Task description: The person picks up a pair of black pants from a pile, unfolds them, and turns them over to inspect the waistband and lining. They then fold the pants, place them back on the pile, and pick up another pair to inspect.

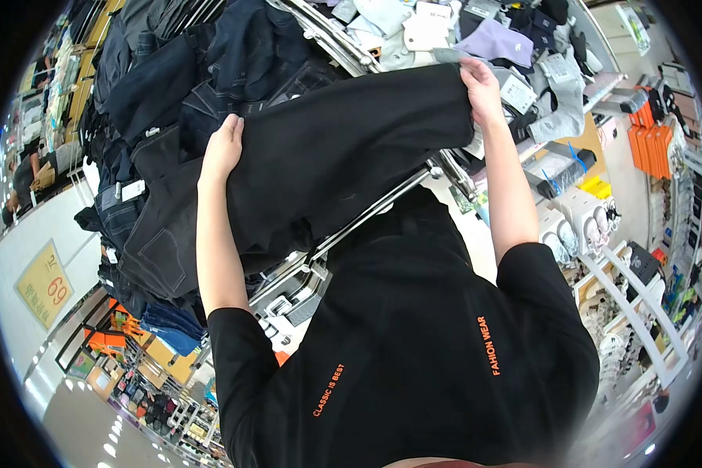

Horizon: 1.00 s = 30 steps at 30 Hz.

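Observation:
A pair of black trousers (pixel 351 132) lies stretched out sideways in front of me, over the heap of dark clothes. My left hand (pixel 225 150) is closed on the upper edge near its middle, the thumb out of sight. At the leg end on the right, my right hand (pixel 482 87) pinches the corner of the cloth. Toward the lower left, a pocket (pixel 161 263) with pale stitching shows on dark cloth below my left forearm. Where these trousers end and the clothes beneath begin is hard to make out there.
Piled dark jeans (pixel 152 97) with white tags fill the rack on the left. A bin of socks (pixel 507 43) adjoins it beyond a metal rail (pixel 382 204). A price sign (pixel 44 285) hangs at the left. Boxed shoes (pixel 581 226) stand at the right.

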{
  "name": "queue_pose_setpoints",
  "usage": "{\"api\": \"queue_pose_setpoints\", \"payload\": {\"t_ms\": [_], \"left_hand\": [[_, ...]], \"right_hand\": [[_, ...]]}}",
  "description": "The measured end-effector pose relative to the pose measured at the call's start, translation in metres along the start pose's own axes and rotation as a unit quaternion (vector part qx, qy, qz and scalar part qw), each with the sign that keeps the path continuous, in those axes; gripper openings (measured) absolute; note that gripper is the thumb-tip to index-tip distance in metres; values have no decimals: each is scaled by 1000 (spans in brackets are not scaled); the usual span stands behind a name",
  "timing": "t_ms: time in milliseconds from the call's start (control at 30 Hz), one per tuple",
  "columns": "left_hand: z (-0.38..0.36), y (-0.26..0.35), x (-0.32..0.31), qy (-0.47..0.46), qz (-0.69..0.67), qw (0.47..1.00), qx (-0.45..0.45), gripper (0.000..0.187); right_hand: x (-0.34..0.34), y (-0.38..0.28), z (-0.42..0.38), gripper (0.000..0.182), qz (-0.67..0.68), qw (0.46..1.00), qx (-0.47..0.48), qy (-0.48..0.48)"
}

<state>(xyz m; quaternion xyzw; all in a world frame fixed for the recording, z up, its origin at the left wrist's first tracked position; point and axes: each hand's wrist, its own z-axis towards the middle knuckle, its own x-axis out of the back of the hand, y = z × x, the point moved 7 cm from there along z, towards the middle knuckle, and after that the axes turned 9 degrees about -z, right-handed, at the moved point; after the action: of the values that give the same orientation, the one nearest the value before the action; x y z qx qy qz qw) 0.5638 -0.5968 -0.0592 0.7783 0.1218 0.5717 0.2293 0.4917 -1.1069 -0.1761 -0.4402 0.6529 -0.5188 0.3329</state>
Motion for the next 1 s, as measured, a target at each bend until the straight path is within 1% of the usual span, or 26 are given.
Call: {"api": "queue_pose_setpoints", "payload": {"t_ms": [33, 67, 133, 167, 200, 267, 300, 333, 400, 433, 467, 533, 567, 600, 667, 700, 767, 800, 833, 867, 933, 967, 1000], "left_hand": [[-2, 2, -4, 8, 80, 997, -12, 30], [-3, 5, -2, 47, 147, 988, -29, 30], [-7, 16, 2, 128, 276, 951, -61, 30], [-11, 20, 3, 168, 308, 934, -66, 30], [-21, 40, 9, 213, 317, 922, -58, 29], [-41, 71, 11, 307, 259, 905, -143, 29], [-52, 86, 8, 283, 233, 919, -146, 30], [-68, 100, 2, 258, 211, 932, -146, 33], [-109, 121, -28, 129, 215, 952, -175, 39], [-130, 126, -41, 74, 225, 958, -162, 45], [-147, 122, -53, 16, 235, 960, -149, 52], [-165, 97, -55, 39, 263, 954, -140, 57], [-173, 83, -55, 48, 276, 950, -136, 61], [-175, 62, -57, 22, 297, 949, -104, 67], [-177, 48, -56, 42, 328, 937, -112, 66], [-176, 44, -57, 30, 322, 940, -108, 67], [-178, 45, -56, 39, 308, 943, -124, 70], [-178, 50, -53, 46, 301, 943, -131, 71], [-180, 53, -50, 34, 270, 952, -137, 77], [-182, 56, -47, 21, 272, 953, -133, 80], [-186, 65, -44, -9, 272, 954, -125, 85], [-188, 60, -48, -30, 281, 952, -119, 89], [-189, 58, -50, -31, 293, 946, -134, 89]], "right_hand": [[-1, -3, -1, 28, 42, 999, 3, -15], [5, -1, -5, 32, 66, 997, -31, -8], [13, -16, -21, 41, 113, 989, -99, 5], [18, -21, -28, 52, 51, 993, -105, -7], [25, -23, -37, 53, -60, 989, -130, 23], [35, -7, -49, 57, -253, 956, -146, -34], [40, -9, -63, 62, -339, 933, -118, 24], [35, -9, -76, 57, -320, 942, -103, -2], [20, -7, -100, 47, -259, 958, -81, -96], [17, 0, -108, 32, -207, 971, -94, -78], [14, -2, -118, 27, -110, 988, -97, -53], [19, 18, -117, 23, 45, 988, -149, -21], [18, 24, -116, 23, 184, 970, -154, -32], [14, 17, -117, 20, 232, 964, -125, -45], [5, 3, -115, 24, 281, 954, -95, -39], [10, 11, -111, 25, 270, 957, -103, -20], [28, 29, -95, 26, 246, 962, -117, 15], [30, 31, -91, 28, 206, 968, -140, 8], [33, 33, -89, 27, 166, 974, -152, 8], [35, 36, -87, 27, 126, 978, -164, 9], [42, 43, -78, 26, 123, 980, -156, 23], [46, 47, -75, 25, 120, 981, -151, 30], [51, 47, -75, 25, 118, 980, -154, 48]]}}
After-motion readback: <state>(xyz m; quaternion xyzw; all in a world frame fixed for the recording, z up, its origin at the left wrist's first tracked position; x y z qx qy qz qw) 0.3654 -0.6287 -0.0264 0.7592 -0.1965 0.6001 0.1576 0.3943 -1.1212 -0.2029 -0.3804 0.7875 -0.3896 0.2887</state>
